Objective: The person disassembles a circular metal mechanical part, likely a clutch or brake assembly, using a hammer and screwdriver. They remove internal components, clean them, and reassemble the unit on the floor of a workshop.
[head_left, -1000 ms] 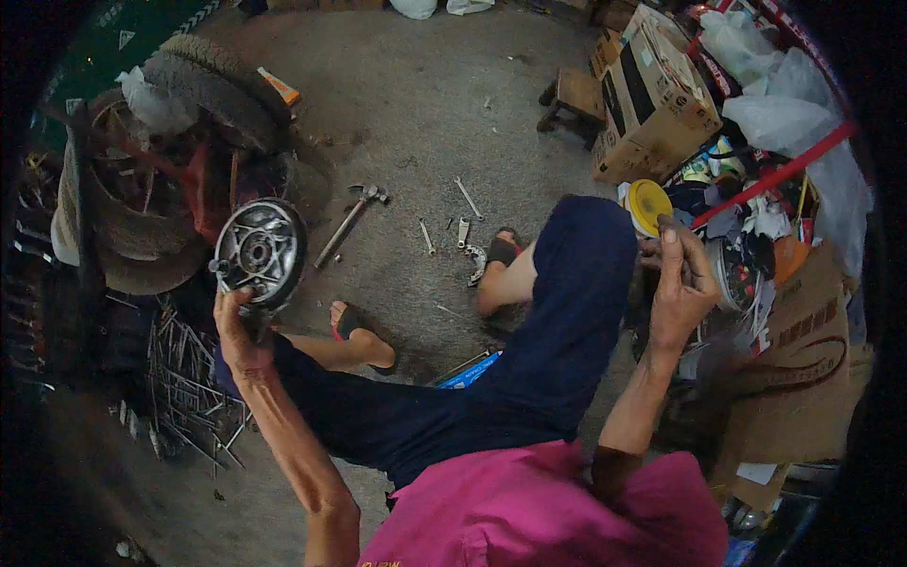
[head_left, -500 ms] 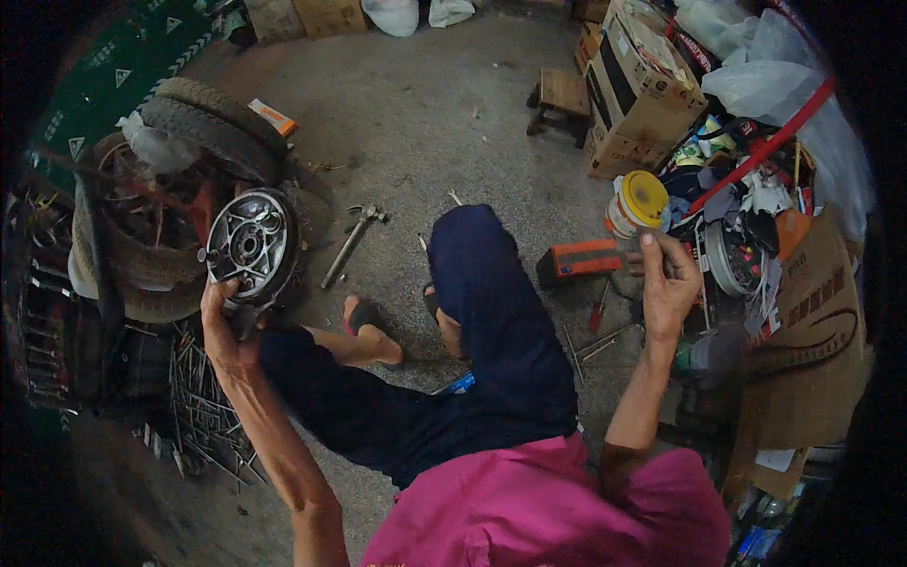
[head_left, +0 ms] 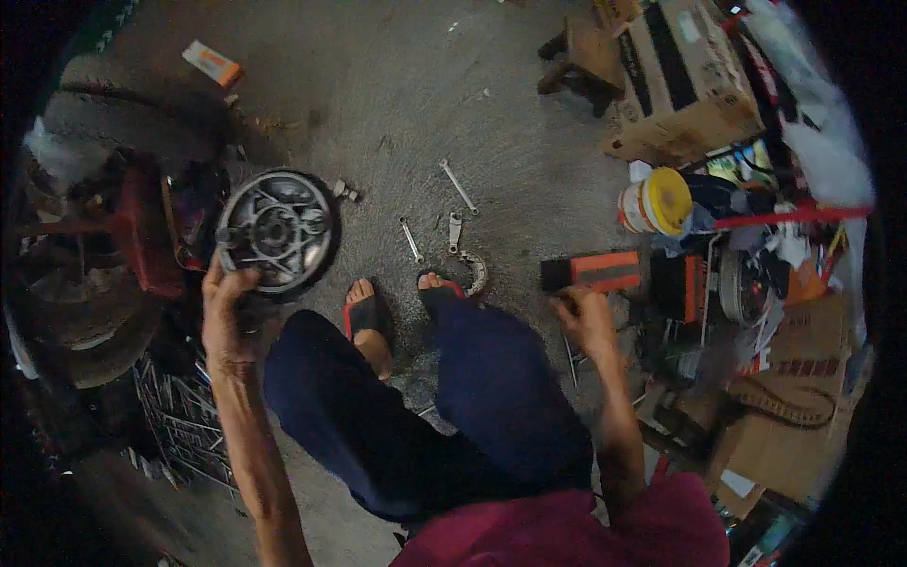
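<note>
My left hand (head_left: 230, 307) grips the lower rim of a round silver brake plate (head_left: 274, 231), with spoke-like ribs and a hub hole in its middle. The plate is tilted up at the left, beside my left knee. My right hand (head_left: 583, 317) is over the floor by my right knee, its fingers curled together. Whatever is in them, if anything, is hidden. Just beyond those fingers lies an orange and black box (head_left: 607, 271). A hammer (head_left: 348, 192) shows only its head, past the plate's right edge.
Wrenches (head_left: 459, 186) and a curved brake shoe (head_left: 473, 272) lie around my feet. Wheels and tyres (head_left: 104, 255) crowd the left, above a heap of metal rods (head_left: 184, 416). To the right stand a yellow-lidded bucket (head_left: 666, 201), a cardboard carton (head_left: 685, 80) and a wooden stool (head_left: 586, 61).
My right hand has come down and inward, toward my right knee. The head view has shifted, and my knees have moved, uncovering wrenches and the brake shoe. My left hand still holds the brake plate.
</note>
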A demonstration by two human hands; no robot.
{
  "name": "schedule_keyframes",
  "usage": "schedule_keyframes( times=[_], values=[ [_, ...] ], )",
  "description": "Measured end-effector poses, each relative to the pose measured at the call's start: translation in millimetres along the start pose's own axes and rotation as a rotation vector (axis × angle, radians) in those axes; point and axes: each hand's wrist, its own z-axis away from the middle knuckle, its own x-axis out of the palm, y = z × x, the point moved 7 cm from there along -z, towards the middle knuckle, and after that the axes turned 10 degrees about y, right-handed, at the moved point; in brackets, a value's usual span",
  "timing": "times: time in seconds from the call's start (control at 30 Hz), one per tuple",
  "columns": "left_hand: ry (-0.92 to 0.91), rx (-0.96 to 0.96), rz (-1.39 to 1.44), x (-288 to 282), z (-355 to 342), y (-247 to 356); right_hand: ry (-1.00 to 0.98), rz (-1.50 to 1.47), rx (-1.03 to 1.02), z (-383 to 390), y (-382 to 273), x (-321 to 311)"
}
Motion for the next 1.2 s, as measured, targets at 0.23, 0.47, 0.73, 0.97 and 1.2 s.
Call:
schedule_keyframes(
  times=[0.23,0.47,0.73,0.97,1.2],
  values=[
    [0.132,-0.366,0.003,-56,-72,-187,-0.235,0.067,-0.249,-56,-22,185],
    [0.053,-0.526,-0.167,-50,-122,-284,-0.342,0.159,0.006,-118,-24,298],
    [0.113,-0.516,-0.095,-37,-160,-322,-0.341,0.255,-0.145,-126,-39,338],
    [0.201,-0.555,-0.065,-54,-162,-344,-0.367,0.190,-0.123,-131,-36,341],
    [0.295,-0.488,-0.299,-53,-154,-336,-0.298,0.139,-0.091,-133,-27,338]
  ],
)
